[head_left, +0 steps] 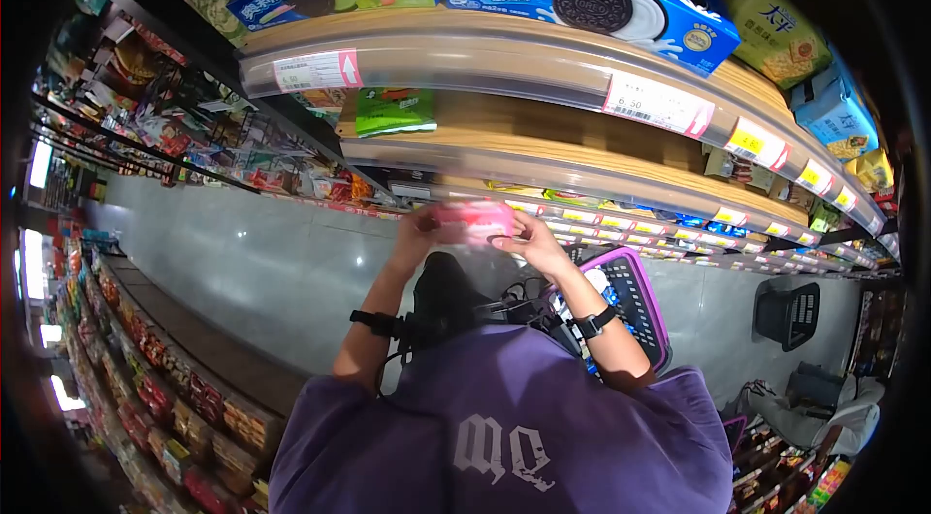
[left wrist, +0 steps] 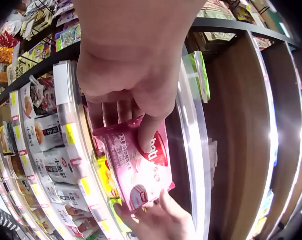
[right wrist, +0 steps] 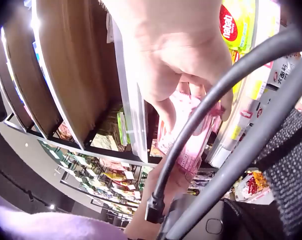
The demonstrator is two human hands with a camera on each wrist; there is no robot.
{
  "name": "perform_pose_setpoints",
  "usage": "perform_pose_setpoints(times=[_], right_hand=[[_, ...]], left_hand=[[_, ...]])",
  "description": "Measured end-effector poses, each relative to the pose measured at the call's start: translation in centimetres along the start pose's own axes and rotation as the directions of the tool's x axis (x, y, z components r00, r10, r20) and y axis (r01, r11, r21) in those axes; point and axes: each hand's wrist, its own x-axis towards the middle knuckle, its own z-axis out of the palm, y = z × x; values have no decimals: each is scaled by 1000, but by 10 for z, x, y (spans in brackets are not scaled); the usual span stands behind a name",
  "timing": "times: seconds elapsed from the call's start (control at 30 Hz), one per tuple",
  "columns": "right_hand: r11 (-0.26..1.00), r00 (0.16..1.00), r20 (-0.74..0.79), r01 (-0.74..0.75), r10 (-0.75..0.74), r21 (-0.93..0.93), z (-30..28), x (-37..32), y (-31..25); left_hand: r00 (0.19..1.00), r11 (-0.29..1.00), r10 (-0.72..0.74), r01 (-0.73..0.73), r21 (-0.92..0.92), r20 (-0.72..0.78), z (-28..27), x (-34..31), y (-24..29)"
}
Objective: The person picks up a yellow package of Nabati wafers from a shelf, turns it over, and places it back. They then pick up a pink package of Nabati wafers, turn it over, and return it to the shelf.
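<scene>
Both hands hold a pink snack packet (head_left: 473,221) with a red logo patch, in front of the shelves. In the left wrist view, the left hand (left wrist: 131,75) grips one end of the packet (left wrist: 133,175), its thumb lying over the printed face and its fingers behind. At the opposite end, the right hand (left wrist: 163,220) pinches the packet near the corner. The right wrist view has the right hand (right wrist: 181,55) with its thumb on one side and fingers on the other; a dark cable hides part of the packet. In the head view the packet is blurred.
Blue cookie boxes (head_left: 592,0) stand on the top shelf, with a green packet (head_left: 396,112) on the shelf below. A purple-rimmed basket (head_left: 652,305) holding goods is beside the person's right arm. A black basket (head_left: 787,312) stands on the floor farther right.
</scene>
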Motion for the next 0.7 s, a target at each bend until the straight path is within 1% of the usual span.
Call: perform_pose_setpoints(times=[0.03, 0.1, 0.13, 0.23, 0.27, 0.37, 0.4, 0.43, 0.47, 0.5, 0.57, 0.6, 0.63, 0.67, 0.7], right_hand=[[1000, 1000, -26, -12, 12, -19, -7, -2, 10], [997, 996, -86, -34, 28, -62, -22, -9, 22], [998, 992, -123, -19, 12, -52, -27, -16, 26], [974, 973, -165, -187, 164, -131, -45, -44, 22], [989, 978, -186, -114, 95, -92, -48, -51, 33], [987, 965, -212, -158, 152, -11, -63, -75, 52], [982, 956, -233, -188, 176, -29, -66, -82, 53], [984, 952, -255, -176, 171, 1, -67, -88, 54], [986, 946, -278, -164, 167, 33, -67, -96, 54], [986, 940, -300, -151, 164, 64, -67, -102, 55], [985, 931, -322, -161, 172, 60, -67, -114, 56], [985, 929, -327, -163, 173, 59, -69, -120, 60], [985, 929, -328, -164, 173, 55, -68, -124, 59], [977, 909, -357, -200, 213, 73, -66, -130, 54], [975, 905, -362, -203, 222, 92, -67, -133, 58]], left_hand=[[999, 999, 25, -25, -20, -24, -8, 7, -8], [998, 999, 17, -19, -38, -53, -22, 19, -6], [998, 999, 18, -21, -46, -64, -29, 30, -4], [980, 983, 153, -139, 117, -125, -52, 64, -29], [981, 984, 149, -135, 116, -126, -56, 73, -33], [973, 967, 224, -217, 137, -44, -63, 100, -60], [962, 955, 269, -258, 147, -56, -69, 111, -79], [948, 941, 313, -299, 157, -66, -75, 121, -101], [932, 926, 355, -339, 166, -76, -71, 125, -105], [928, 930, 361, -350, 110, -91, -67, 128, -111], [921, 929, 367, -370, -3, -130, -46, 122, -99], [897, 898, 424, -399, 186, -125, -40, 119, -91], [869, 832, 483, -415, 368, -112, -39, 116, -88], [837, 734, 540, -416, 537, -89, -36, 114, -85], [837, 754, 537, -419, 506, -107, -32, 114, -83]])
